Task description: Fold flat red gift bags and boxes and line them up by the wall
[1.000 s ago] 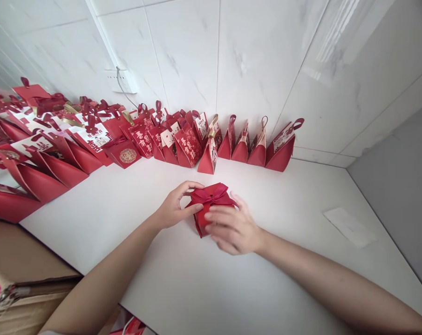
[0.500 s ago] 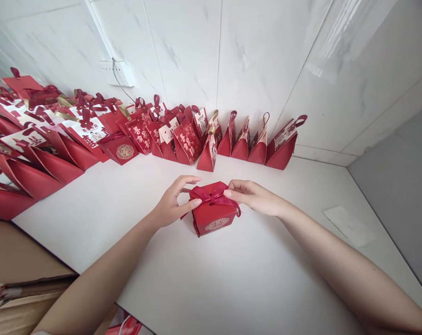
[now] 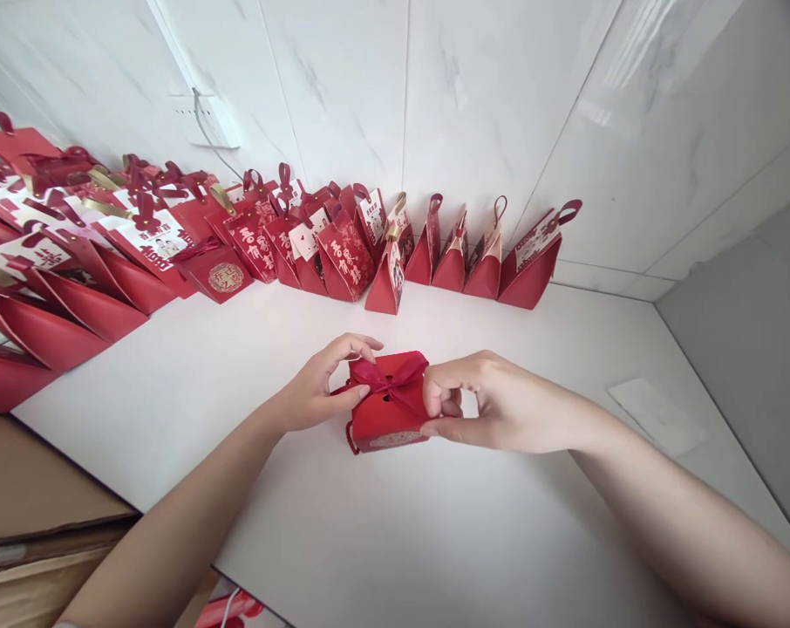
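A small red gift box [image 3: 405,417] sits on the white table, tied on top with a dark red ribbon bow [image 3: 387,382]. A round gold emblem marks its front face, and a red cord hangs at its left side. My left hand [image 3: 323,381] curves around the box's left end, thumb at the bow's left loop and fingertips at the back edge. With bent fingers, my right hand [image 3: 500,403] grips the right end, its thumb low at the front corner and its forefinger at the top edge. The bow's right loop partly runs behind those fingers.
Several red gift boxes [image 3: 346,262] with ribbon loops line the wall, and many more crowd the left [image 3: 98,301]. A flat red box with a gold emblem [image 3: 225,277] is among them. A cardboard box [image 3: 42,480] stands at lower left; a pale sheet [image 3: 657,414] lies at right.
My right hand has moved from the bow's right loop down to the box's right end. The box has turned slightly and the view has shifted a little. My left hand stays at the left end.
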A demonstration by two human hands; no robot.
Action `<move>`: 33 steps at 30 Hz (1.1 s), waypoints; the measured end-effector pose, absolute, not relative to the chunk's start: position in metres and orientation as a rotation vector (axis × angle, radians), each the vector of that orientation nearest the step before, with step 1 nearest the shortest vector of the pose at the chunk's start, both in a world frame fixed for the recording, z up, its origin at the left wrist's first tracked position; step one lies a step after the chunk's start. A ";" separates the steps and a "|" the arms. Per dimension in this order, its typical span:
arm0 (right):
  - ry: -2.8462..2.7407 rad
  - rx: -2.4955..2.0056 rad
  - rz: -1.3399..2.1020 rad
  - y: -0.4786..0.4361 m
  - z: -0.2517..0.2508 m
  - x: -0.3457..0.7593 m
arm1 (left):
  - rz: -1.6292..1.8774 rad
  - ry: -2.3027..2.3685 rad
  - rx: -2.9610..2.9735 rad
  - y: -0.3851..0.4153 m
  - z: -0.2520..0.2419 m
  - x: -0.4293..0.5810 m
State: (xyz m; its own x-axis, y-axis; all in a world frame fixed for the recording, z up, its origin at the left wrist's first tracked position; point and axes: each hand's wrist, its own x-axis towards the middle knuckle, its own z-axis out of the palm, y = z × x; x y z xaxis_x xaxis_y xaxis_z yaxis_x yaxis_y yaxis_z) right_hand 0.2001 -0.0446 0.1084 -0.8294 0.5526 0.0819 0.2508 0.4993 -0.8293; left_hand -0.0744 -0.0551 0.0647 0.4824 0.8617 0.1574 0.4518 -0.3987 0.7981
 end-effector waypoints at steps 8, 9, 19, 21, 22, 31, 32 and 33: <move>-2.759 -0.557 1.380 -0.043 0.119 0.223 | 0.753 1.076 2.119 -0.054 0.066 -0.076; -2.740 -0.605 1.383 -0.037 0.118 0.227 | 0.764 1.090 2.122 -0.053 0.066 -0.077; -1.998 -0.921 1.463 0.000 0.082 0.203 | 0.813 1.452 2.235 -0.047 0.065 -0.083; -1.984 -0.877 1.587 -0.002 0.076 0.197 | 0.781 1.382 2.209 -0.047 0.069 -0.085; -1.976 -0.865 1.637 -0.004 0.074 0.196 | 0.754 1.351 2.167 -0.048 0.072 -0.085; -2.128 -0.579 1.639 -0.008 0.070 0.190 | 0.519 1.250 1.879 -0.051 0.082 -0.082; -2.112 -0.546 1.674 -0.008 0.069 0.189 | 0.504 1.243 1.862 -0.051 0.082 -0.083; -2.090 -0.524 1.709 -0.009 0.067 0.188 | 0.493 1.227 1.836 -0.050 0.083 -0.084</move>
